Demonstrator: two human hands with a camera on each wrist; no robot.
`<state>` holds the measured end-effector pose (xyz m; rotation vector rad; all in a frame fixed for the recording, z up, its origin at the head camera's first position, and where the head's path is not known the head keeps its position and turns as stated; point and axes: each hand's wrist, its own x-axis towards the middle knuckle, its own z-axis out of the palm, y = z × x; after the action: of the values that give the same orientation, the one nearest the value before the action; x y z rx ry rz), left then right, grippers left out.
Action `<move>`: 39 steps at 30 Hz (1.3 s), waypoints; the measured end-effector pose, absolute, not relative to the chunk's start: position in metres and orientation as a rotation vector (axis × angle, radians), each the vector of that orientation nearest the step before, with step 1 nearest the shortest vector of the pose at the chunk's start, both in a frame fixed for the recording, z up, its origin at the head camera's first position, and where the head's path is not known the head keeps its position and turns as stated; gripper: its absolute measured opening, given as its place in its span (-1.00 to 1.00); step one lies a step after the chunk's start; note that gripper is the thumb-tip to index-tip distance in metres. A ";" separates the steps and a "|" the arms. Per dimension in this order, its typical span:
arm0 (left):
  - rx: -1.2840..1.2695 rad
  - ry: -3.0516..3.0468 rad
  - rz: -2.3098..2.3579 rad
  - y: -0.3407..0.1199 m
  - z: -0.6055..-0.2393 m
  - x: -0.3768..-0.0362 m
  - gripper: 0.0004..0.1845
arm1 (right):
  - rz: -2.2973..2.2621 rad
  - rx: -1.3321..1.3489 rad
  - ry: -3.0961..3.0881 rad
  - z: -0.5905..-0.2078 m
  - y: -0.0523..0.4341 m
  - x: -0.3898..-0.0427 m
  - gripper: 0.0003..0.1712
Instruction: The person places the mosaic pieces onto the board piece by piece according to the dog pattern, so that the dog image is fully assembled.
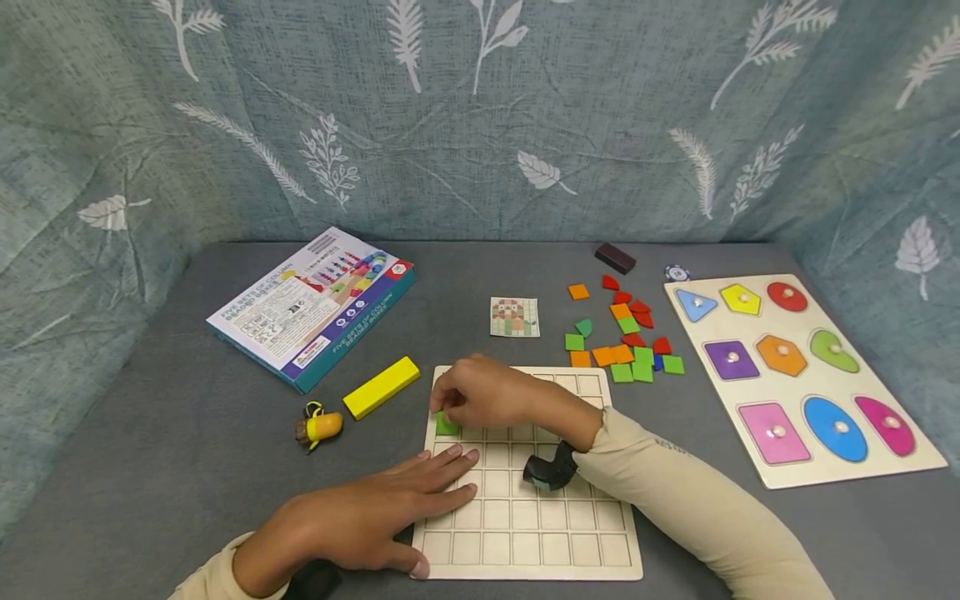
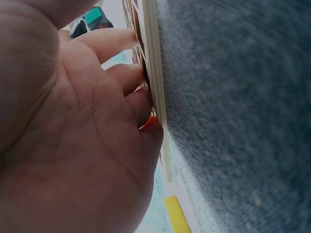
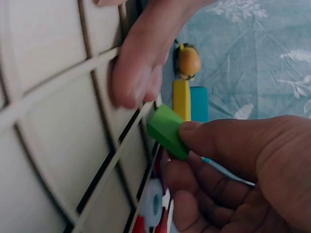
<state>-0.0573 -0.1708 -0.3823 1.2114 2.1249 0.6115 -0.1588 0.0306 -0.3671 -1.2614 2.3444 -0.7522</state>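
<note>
A pale wooden grid board lies in front of me, its square cells bounded by raised lines. Over its upper left part, my right hand pinches a green square tile between thumb and fingers. The tile is at the left column of cells, tilted in the right wrist view. My left hand rests with fingers spread on the board's left side, the thumb by the lower left corner. In the left wrist view the left palm shows beside the board's edge. The right hand hides part of the top row.
Loose orange, green and red tiles lie beyond the board's right corner, near a small picture card. Left are a yellow block, an acorn-like toy and a flat box. A shape puzzle lies right; a dark block stands behind.
</note>
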 end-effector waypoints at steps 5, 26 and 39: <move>1.193 2.117 0.617 -0.170 -0.383 -0.058 -0.12 | -0.744 -1.254 2.344 -0.368 0.031 -0.158 -0.85; 1.167 2.124 0.609 -0.170 -0.384 -0.057 -0.13 | -0.662 -1.308 2.357 -0.375 0.028 -0.155 -0.87; 1.146 2.127 0.599 -0.168 -0.382 -0.057 -0.13 | -0.753 -1.229 2.483 -0.361 0.061 -0.167 -0.89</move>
<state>-0.0571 -0.1680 -0.3824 1.1457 2.1272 0.5993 -0.1672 0.0611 -0.3606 -1.2285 2.4832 -0.7527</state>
